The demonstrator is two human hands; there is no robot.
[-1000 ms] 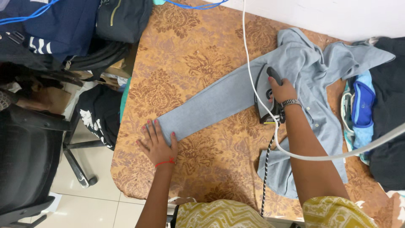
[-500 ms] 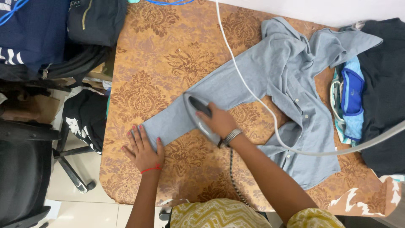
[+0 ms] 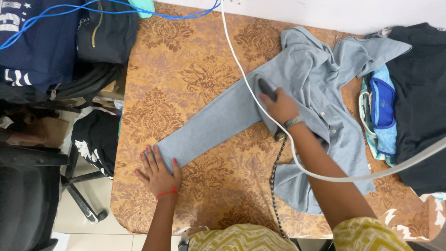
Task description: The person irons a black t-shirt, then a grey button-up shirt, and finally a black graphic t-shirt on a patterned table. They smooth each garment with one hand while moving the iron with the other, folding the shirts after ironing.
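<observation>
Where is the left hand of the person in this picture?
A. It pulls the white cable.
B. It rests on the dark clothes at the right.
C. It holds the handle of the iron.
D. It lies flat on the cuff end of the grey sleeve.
D: the left hand lies spread flat on the cuff end of the grey shirt sleeve, while the right hand grips the iron.

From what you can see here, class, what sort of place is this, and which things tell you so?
Probably a room at home used for ironing. An iron is pressed on a grey shirt spread over a patterned table cover, with more clothes heaped beside it.
</observation>
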